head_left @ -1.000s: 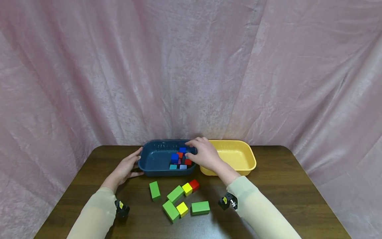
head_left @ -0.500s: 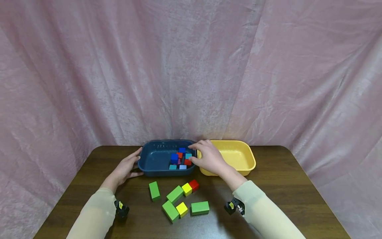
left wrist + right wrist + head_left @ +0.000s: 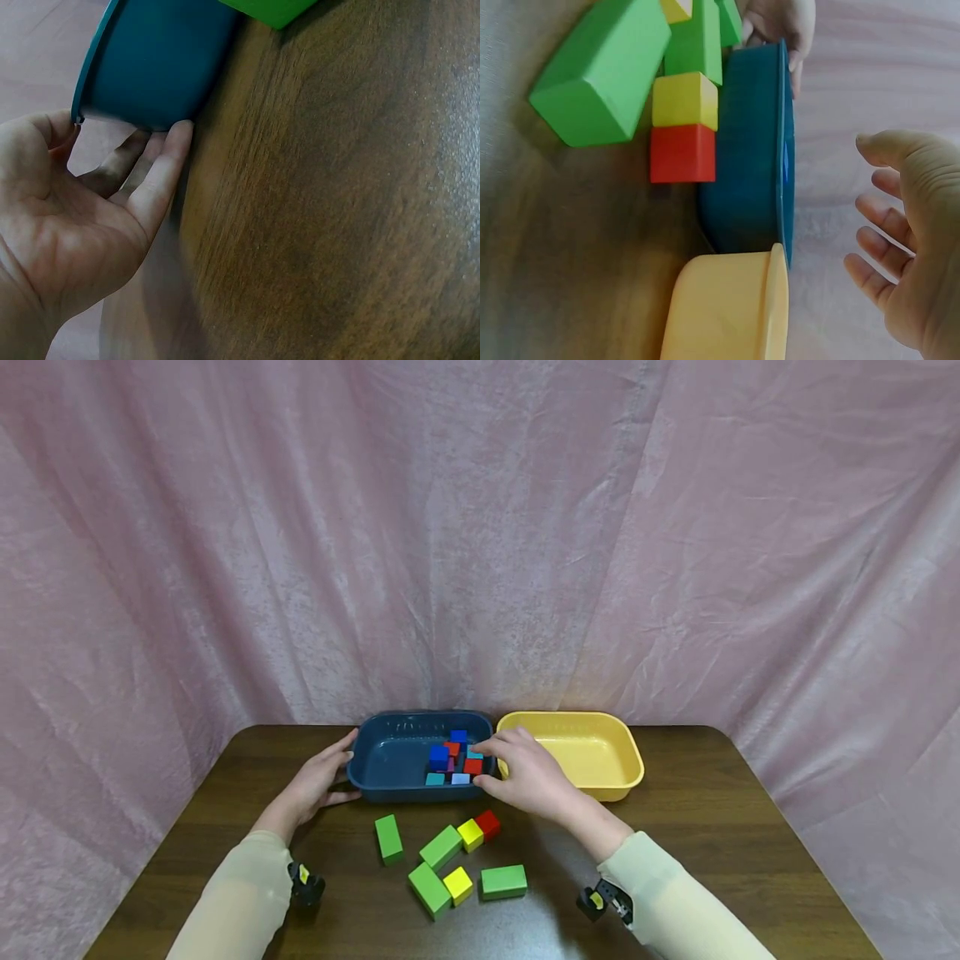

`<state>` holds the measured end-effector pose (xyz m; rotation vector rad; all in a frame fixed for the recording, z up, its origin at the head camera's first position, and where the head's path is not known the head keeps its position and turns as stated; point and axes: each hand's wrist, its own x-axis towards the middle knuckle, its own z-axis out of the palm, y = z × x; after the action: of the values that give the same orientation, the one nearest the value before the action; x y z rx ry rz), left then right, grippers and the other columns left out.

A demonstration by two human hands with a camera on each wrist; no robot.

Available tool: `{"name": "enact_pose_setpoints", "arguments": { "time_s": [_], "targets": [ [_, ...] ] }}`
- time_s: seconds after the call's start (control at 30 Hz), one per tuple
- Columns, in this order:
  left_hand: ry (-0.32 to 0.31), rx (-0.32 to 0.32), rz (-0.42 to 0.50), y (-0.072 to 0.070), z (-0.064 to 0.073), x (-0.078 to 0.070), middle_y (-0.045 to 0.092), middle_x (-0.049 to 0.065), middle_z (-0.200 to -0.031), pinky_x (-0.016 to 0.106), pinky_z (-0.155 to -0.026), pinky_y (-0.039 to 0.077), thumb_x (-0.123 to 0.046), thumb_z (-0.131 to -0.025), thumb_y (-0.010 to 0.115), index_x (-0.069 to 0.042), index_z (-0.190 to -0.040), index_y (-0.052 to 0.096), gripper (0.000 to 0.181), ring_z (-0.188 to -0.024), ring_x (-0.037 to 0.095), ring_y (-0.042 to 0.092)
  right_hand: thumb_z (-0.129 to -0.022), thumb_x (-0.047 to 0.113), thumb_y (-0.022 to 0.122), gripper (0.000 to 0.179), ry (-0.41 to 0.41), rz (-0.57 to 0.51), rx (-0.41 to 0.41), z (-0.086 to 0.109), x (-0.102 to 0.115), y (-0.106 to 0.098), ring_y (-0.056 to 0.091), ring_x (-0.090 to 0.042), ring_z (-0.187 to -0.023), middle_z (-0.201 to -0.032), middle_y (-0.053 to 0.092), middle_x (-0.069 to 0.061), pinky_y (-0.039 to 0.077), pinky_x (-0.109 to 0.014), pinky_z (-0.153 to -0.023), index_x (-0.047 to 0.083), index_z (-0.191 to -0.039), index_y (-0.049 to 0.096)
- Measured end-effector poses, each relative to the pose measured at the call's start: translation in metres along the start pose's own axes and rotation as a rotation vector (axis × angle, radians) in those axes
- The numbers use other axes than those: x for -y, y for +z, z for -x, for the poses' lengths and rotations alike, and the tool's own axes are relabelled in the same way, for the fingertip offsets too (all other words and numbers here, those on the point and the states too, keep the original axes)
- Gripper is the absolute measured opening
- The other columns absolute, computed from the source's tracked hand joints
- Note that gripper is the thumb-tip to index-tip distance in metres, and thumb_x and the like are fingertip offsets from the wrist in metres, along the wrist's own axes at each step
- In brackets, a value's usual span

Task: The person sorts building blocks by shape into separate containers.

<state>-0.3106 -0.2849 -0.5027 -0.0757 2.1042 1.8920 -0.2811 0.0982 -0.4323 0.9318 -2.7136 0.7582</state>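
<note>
My left hand (image 3: 315, 783) rests against the left end of a dark blue plastic tub (image 3: 390, 794), fingers spread. In the left wrist view, the fingertips of the left hand (image 3: 90, 217) touch the tub's outer wall near its rim and base. Above the tub's right end is my right hand (image 3: 528, 772), thumb and fingers apart with nothing between them. Small blocks lie in the tub's right half: a dark blue block (image 3: 438, 757), a red block (image 3: 472, 766), a teal block (image 3: 435, 779) and a light blue block (image 3: 461, 779), among others.
A yellow tub (image 3: 630, 768) stands against the blue tub's right side. In front lie several green blocks (image 3: 503, 882), two yellow cubes (image 3: 458, 886) and a red cube (image 3: 487, 825) on the wooden table (image 3: 675, 827). A pink curtain (image 3: 480, 527) hangs behind.
My right hand has drawn back to the right and toward me, from among the blocks to the tub's near right rim. A teal block it covered now shows. The left hand has stayed put.
</note>
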Motion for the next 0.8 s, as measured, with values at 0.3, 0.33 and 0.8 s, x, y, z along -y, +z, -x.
{"name": "enact_pose_setpoints", "arguments": {
  "time_s": [0.3, 0.33, 0.8],
  "targets": [
    [0.006, 0.007, 0.003, 0.000, 0.000, 0.001, 0.018, 0.016, -0.168, 0.054, -0.096, 0.053, -0.027, -0.113, 0.036, -0.034, -0.165, 0.017, 0.056, -0.139, 0.041, 0.043, -0.090, 0.037, 0.079, 0.042, -0.051, 0.002, 0.052, 0.020, 0.000, 0.011, 0.051, -0.014, -0.108, -0.118, 0.067, 0.006, 0.051, -0.032, -0.086, 0.020, -0.128, 0.073],
    [0.007, 0.005, 0.003, 0.000, 0.000, 0.001, 0.019, 0.016, -0.168, 0.054, -0.096, 0.053, -0.027, -0.113, 0.036, -0.034, -0.165, 0.017, 0.056, -0.139, 0.041, 0.043, -0.089, 0.037, 0.079, 0.042, -0.052, 0.002, 0.056, 0.022, 0.000, 0.012, 0.051, -0.014, -0.107, -0.117, 0.067, 0.007, 0.050, -0.032, -0.085, 0.019, -0.128, 0.073],
    [0.011, 0.002, -0.011, -0.001, 0.001, 0.001, 0.017, 0.016, -0.168, 0.053, -0.095, 0.054, -0.027, -0.113, 0.034, -0.034, -0.165, 0.016, 0.056, -0.138, 0.040, 0.043, -0.090, 0.032, 0.079, 0.037, -0.040, -0.018, 0.122, 0.049, -0.012, 0.034, 0.053, -0.015, -0.104, -0.115, 0.069, 0.004, 0.050, -0.033, -0.085, 0.018, -0.124, 0.074]
  ]
}}
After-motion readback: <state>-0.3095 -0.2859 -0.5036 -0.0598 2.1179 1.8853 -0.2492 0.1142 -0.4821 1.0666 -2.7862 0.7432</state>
